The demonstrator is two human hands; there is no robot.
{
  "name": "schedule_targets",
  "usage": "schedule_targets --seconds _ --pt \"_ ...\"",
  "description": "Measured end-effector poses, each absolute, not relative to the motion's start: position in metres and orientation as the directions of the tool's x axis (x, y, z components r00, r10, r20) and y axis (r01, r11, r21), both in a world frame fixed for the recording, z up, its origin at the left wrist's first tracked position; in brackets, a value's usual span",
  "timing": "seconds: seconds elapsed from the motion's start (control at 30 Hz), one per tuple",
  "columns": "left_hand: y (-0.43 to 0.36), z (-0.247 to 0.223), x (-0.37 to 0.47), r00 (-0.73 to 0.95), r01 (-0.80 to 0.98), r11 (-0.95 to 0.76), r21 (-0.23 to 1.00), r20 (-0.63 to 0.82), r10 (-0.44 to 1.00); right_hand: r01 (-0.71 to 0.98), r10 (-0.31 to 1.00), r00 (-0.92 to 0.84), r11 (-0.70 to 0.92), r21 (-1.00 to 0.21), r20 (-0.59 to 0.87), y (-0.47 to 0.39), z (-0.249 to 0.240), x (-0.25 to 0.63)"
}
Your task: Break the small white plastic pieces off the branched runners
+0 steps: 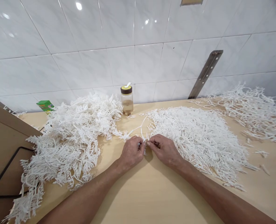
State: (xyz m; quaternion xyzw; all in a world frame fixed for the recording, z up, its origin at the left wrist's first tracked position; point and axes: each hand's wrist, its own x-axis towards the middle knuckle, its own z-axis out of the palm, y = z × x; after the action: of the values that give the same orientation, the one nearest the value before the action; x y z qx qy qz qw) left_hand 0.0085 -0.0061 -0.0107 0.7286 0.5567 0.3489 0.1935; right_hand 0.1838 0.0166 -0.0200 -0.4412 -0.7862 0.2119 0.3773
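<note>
My left hand (133,151), thumb and forefinger clamped on a slender, white, branched, plastic-looking stem (141,130), over the pale wood-toned tabletop (138,199). My right hand (165,151), just beside it: thumb and forefinger together, any piece between them too small to tell. The stem lies between a tangled heap of white feathery fronds (74,133), left, and a spread pile of short white sprigs (198,137), right.

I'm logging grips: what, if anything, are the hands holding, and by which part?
The left hand pinches a white branched piece by its near end. The right hand is pinched shut beside it; whether on anything, I can't tell.
</note>
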Motion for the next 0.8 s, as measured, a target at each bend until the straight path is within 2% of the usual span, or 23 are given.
schedule_targets --seconds 0.17,0.33,0.53,0.8 --pt "-0.006 -0.012 0.008 0.157 0.681 -0.323 0.657 0.299 0.941 0.575 0.831 -0.366 0.556 -0.6 0.42 0.014 -0.019 0.182" --pt "-0.007 -0.007 0.009 0.195 0.697 -0.298 0.652 0.228 0.954 0.588 0.816 -0.358 0.575 -0.568 0.455 0.012 -0.024 0.181" --pt "-0.006 -0.004 0.009 0.22 0.723 -0.298 0.624 0.201 0.955 0.575 0.816 -0.331 0.572 -0.584 0.474 0.013 -0.028 0.182" --pt "-0.001 0.003 0.007 0.196 0.529 -0.142 0.836 0.043 0.98 0.633 0.822 -0.307 0.553 -0.542 0.48 0.012 -0.031 0.176"
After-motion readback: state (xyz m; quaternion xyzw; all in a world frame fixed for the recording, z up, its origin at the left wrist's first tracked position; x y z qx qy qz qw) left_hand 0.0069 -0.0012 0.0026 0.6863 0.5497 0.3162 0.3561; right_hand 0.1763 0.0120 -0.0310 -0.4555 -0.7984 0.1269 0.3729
